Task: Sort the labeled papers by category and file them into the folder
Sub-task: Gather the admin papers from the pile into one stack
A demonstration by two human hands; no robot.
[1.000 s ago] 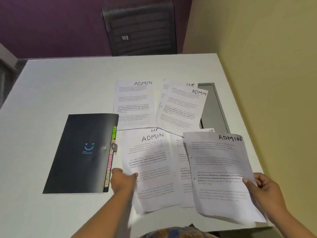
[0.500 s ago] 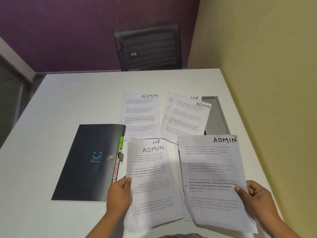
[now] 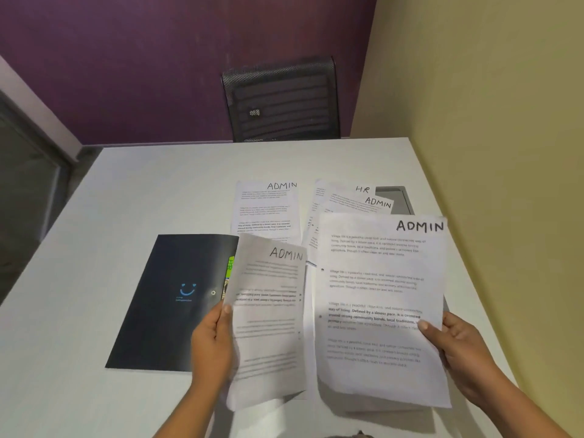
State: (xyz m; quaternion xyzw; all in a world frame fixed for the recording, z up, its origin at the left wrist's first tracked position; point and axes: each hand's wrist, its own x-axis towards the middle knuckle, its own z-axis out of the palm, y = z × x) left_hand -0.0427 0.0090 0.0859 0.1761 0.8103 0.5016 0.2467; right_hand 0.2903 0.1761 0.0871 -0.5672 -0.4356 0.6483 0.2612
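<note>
Left hand (image 3: pixel 211 343): thumb on top and fingers curled under, pinching the left edge of the left ADMIN sheet (image 3: pixel 268 327). The sheet is lifted off the table (image 3: pixel 158 184), and its upper left corner overlaps the right edge of the folder (image 3: pixel 170 298).

Right hand (image 3: pixel 458 352): thumb pressed on the right edge of the right ADMIN sheet (image 3: pixel 379 295), fingers behind it. This sheet is held up and sits just beside the left one, their inner edges close.

The folder is dark and closed, lying flat just left of the left hand, with coloured tabs (image 3: pixel 230 263) showing along its right side.

Beyond the hands, flat on the table: far ADMIN sheet (image 3: pixel 267 207); to its right the HR sheet (image 3: pixel 344 191), with another ADMIN page (image 3: pixel 363 205) lying over it.
</note>
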